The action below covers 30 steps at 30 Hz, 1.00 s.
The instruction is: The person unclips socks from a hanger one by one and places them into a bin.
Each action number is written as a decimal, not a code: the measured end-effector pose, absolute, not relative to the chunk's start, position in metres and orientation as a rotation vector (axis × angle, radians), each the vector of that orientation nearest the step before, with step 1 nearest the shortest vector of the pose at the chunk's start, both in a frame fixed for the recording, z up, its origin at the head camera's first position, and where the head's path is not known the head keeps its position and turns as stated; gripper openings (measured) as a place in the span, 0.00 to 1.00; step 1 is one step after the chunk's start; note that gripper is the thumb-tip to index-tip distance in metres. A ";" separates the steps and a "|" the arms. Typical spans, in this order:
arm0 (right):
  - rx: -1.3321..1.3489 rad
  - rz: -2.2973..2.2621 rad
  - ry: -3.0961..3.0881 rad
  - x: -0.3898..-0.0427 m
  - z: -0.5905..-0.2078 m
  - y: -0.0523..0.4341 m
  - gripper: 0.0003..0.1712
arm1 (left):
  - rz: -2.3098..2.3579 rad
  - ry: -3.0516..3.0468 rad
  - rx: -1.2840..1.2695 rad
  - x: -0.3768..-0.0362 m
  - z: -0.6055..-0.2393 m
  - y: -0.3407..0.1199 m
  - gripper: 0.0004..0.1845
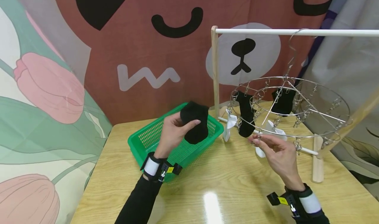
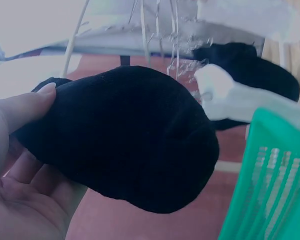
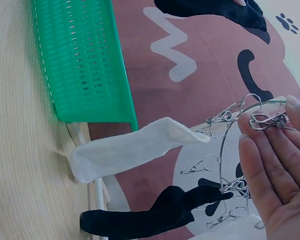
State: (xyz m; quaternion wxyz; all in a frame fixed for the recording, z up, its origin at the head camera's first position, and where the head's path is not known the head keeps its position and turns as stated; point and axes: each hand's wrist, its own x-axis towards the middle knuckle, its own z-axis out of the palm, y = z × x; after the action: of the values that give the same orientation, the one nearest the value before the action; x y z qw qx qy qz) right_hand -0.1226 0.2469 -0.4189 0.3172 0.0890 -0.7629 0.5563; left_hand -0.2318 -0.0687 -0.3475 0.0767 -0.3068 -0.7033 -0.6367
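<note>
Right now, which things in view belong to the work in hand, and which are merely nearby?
Belong, it seems: black sock in the left grip; metal clip in the right grip; round hanger; rack; hung socks; green basket.

Merely nearby: bear-face cloth; flowered cloth.

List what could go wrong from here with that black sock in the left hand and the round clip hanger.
The left hand pinches the held sock near the green basket; a slip might drop it there.

The clip hanger hangs by one hook, so tugging the clip in the right hand could swing or tilt it.

A hanging black sock is close to that hand and might get bumped.
</note>
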 end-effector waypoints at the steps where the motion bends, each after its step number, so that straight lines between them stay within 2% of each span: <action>1: 0.240 1.461 -2.004 -0.122 -0.419 0.247 0.10 | -1.897 -2.107 -0.912 -0.234 -0.345 -0.071 0.05; 11: 0.236 1.439 -2.008 -0.121 -0.421 0.247 0.12 | -1.734 -2.205 -0.776 -0.264 -0.338 -0.091 0.08; 21: 0.281 1.459 -1.966 -0.122 -0.420 0.246 0.12 | -1.512 -2.351 -0.714 -0.298 -0.349 -0.107 0.14; 27: 0.284 1.468 -1.959 -0.121 -0.421 0.245 0.12 | -1.422 -2.454 -0.688 -0.312 -0.360 -0.114 0.07; 30: 0.279 1.460 -1.974 -0.121 -0.423 0.246 0.12 | -1.372 -2.506 -0.674 -0.319 -0.367 -0.117 0.09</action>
State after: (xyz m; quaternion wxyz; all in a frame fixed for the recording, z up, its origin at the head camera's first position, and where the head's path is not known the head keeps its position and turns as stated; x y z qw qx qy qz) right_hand -0.1211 0.2458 -0.4225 0.3289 0.1066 -0.7543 0.5581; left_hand -0.3190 -0.1174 -0.3667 0.1027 -0.2283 -0.8493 -0.4649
